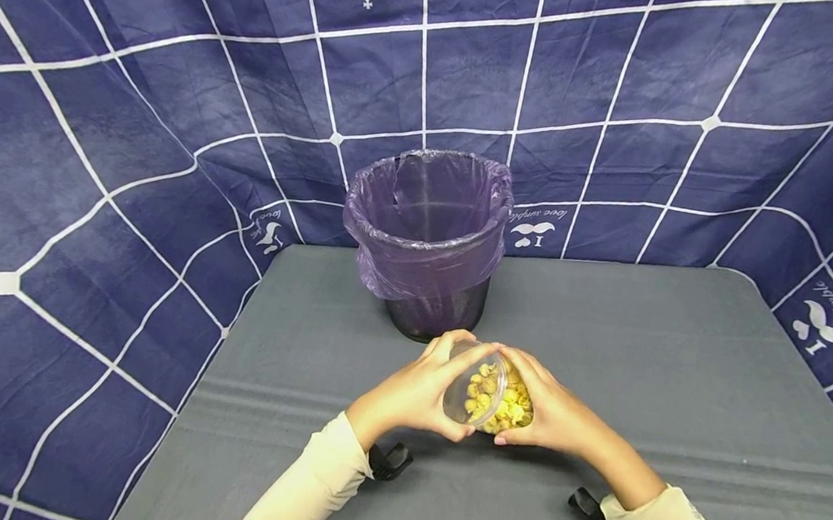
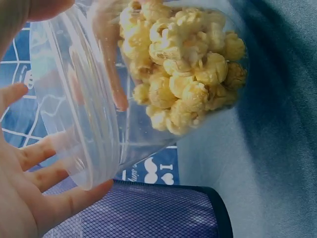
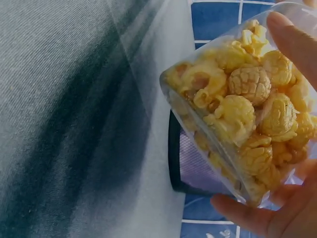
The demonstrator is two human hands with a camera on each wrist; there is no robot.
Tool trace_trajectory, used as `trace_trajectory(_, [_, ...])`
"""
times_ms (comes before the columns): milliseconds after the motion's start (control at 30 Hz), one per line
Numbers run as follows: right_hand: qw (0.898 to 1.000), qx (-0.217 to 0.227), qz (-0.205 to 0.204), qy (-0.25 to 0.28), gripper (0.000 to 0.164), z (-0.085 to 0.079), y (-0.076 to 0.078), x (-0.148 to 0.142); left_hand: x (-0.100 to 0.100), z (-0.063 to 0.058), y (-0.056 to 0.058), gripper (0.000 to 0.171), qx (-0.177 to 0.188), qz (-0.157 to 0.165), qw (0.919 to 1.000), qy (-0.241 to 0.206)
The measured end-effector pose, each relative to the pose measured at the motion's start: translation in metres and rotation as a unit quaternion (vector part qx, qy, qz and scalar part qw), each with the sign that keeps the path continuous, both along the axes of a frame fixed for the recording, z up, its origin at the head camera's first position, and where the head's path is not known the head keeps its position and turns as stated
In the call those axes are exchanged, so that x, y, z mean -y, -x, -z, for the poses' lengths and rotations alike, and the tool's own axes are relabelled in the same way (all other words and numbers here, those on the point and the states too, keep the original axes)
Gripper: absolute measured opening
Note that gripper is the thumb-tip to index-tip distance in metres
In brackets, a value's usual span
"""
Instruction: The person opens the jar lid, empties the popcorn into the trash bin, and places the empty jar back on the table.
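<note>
A clear plastic jar [image 2: 148,144] of yellow popcorn [image 3: 257,99] is held tilted on its side above the grey surface, its mouth toward the left. My right hand [image 1: 556,412] grips the jar's body, thumb and fingers on opposite sides. Around the clear round lid [image 2: 86,99] at the mouth end curves my left hand [image 1: 419,386], with its fingertips at the rim. Lid and jar rim are against each other; whether the lid is fully seated I cannot tell. The popcorn lies toward the jar's base.
Just beyond the hands stands a black mesh bin [image 1: 429,316] lined with a purple plastic bag [image 1: 423,265]. It rests on the grey covered table [image 1: 642,340]. Blue cloth [image 1: 570,74] with white lines hangs behind and at both sides.
</note>
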State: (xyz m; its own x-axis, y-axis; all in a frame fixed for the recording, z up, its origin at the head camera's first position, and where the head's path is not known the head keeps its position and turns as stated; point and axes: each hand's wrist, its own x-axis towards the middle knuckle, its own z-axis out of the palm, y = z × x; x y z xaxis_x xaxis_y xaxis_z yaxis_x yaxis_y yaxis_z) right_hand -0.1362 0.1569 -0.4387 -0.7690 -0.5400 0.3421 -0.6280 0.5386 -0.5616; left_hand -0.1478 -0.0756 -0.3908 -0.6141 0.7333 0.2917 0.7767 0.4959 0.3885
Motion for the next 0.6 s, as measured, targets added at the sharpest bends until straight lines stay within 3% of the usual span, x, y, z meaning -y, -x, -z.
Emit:
trace_trajectory(300, [0.998, -0.035, 0.049, -0.035, 0.104, -0.0068, -0.0023, 0.0047, 0.0012, 0.0037, 0.0017, 0.091, -0.043, 0.009, 0.9988, -0.023])
trace_trajectory(600, [0.995, -0.069, 0.065, -0.027, 0.101, -0.0043, -0.0039, 0.0061, -0.0015, -0.0008, -0.0015, 0.09, -0.079, -0.023, 0.9966, 0.008])
